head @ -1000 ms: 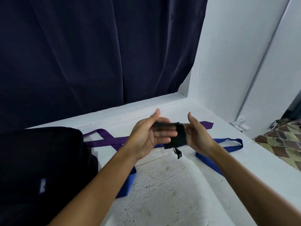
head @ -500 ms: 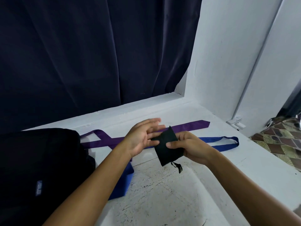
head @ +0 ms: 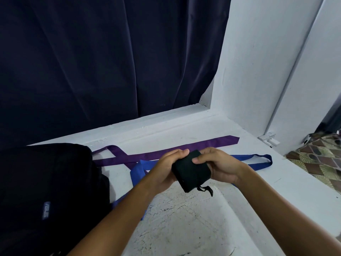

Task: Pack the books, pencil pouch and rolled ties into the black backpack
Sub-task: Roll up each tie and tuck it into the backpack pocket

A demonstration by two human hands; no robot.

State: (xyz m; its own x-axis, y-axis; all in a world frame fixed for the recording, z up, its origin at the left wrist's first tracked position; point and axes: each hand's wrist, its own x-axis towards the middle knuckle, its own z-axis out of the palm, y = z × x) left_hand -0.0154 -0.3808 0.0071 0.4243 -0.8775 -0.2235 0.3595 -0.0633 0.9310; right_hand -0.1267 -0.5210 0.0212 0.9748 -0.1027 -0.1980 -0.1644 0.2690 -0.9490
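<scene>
Head view. I see both hands raised above the white counter [head: 184,228], grasping one black rolled tie [head: 191,169] between them. The left hand [head: 166,168] curls round the roll's left side, fingers over its top edge; the right hand [head: 219,166] grips its right side, thumb pressed on the upper face. A short black loop hangs from the roll's lower corner. Beneath and behind the hands, a purple tie [head: 166,154] lies flat across the counter, and a blue tie [head: 258,159] lies just beside it, the two crossing left of the hands. The black backpack [head: 46,191] rests at the left, near the left forearm and apart from the roll. A dark curtain [head: 110,61] hangs behind.
</scene>
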